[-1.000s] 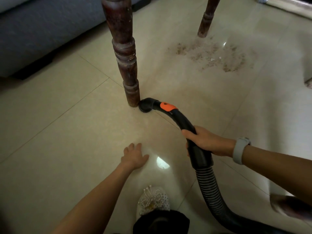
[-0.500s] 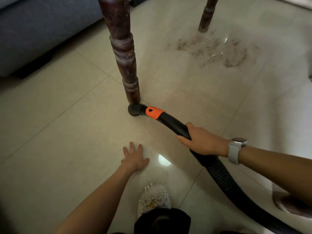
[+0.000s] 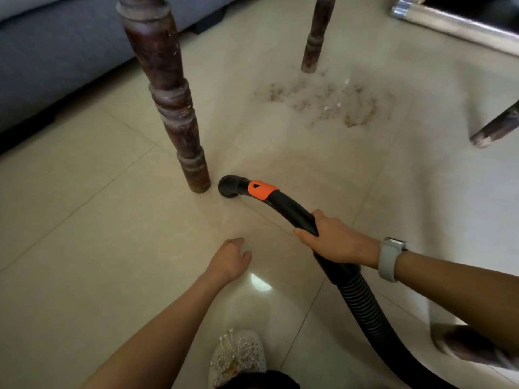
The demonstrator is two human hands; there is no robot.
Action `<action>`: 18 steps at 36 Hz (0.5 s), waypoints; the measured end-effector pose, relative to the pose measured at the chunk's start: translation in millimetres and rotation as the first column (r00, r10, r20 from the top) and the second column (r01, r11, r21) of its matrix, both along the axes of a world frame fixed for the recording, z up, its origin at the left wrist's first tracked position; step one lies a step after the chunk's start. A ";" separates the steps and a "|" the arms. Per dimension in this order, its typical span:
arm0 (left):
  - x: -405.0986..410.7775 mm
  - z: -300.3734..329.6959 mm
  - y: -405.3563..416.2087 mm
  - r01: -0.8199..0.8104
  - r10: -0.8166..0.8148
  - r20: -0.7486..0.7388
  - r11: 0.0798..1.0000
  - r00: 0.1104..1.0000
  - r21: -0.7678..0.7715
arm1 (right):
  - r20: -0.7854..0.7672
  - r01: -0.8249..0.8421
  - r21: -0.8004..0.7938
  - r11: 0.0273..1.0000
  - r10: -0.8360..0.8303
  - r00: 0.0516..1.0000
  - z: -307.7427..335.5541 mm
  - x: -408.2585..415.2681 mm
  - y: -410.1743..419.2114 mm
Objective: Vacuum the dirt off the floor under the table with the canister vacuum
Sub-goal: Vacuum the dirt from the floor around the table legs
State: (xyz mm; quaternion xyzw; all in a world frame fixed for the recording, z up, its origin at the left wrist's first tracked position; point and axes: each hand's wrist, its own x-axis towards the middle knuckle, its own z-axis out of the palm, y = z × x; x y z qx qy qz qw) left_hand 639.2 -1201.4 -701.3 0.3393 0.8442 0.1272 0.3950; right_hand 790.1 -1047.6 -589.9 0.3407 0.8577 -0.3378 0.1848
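Two hands: we see both, reaching out from the bottom edge.
Right hand (image 3: 335, 240): we find it wrapped round the black handle of the vacuum hose (image 3: 292, 210), fingers curled over the top, a firm hold.
Left hand (image 3: 229, 259): just to the left of the grip and a little nearer us, low over the floor (image 3: 84, 234); the fingers look loosely bent and hold nothing, though we cannot tell whether they touch the tile.
Hose end (image 3: 230, 186): ahead and to the left of the grip, the round black mouth sits down at the floor, past an orange collar (image 3: 261, 190).
Ribbed hose (image 3: 362, 307): runs back from the grip toward us and off to the right.
Near table leg (image 3: 174, 108): dark turned wood, standing just to the left of the hose mouth, a narrow gap between them.
Dirt (image 3: 323, 103): a brown scatter with a few pale bits, well ahead of the grip and apart from the hose mouth.
Far table leg (image 3: 314, 37): we see its foot at the far edge of the dirt.
Third leg (image 3: 497, 126): slants in at the right, ahead of the grip.
Watch (image 3: 389, 258): a grey band on the right wrist, just behind the grip.
Shoe (image 3: 238, 355): white, beaded, below the left forearm.
Sofa (image 3: 56, 51): grey, far off to the left.
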 end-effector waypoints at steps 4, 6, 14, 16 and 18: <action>2.2 25.0 39.6 -0.060 0.054 0.063 0.993 0.997 0.102 | -0.009 0.097 0.022 0.995 -0.096 0.995 -0.2 7.8 18.7; 2.8 36.0 58.3 -0.089 0.074 0.099 0.984 0.992 0.153 | -0.026 0.176 0.048 0.983 -0.175 0.984 -1.5 11.2 32.6; 19.5 58.0 111.2 -0.130 0.070 0.297 0.974 0.952 0.188 | -0.088 0.478 -0.021 0.878 -0.478 0.874 -16.6 6.5 98.1; 28.2 59.8 120.3 -0.072 0.016 0.309 0.983 0.951 0.170 | -0.112 0.520 -0.060 0.852 -0.524 0.845 -18.3 -2.7 114.4; 38.3 61.3 127.3 -0.048 -0.009 0.360 0.987 0.933 0.150 | -0.146 0.561 -0.121 0.819 -0.574 0.806 -19.7 -14.8 126.4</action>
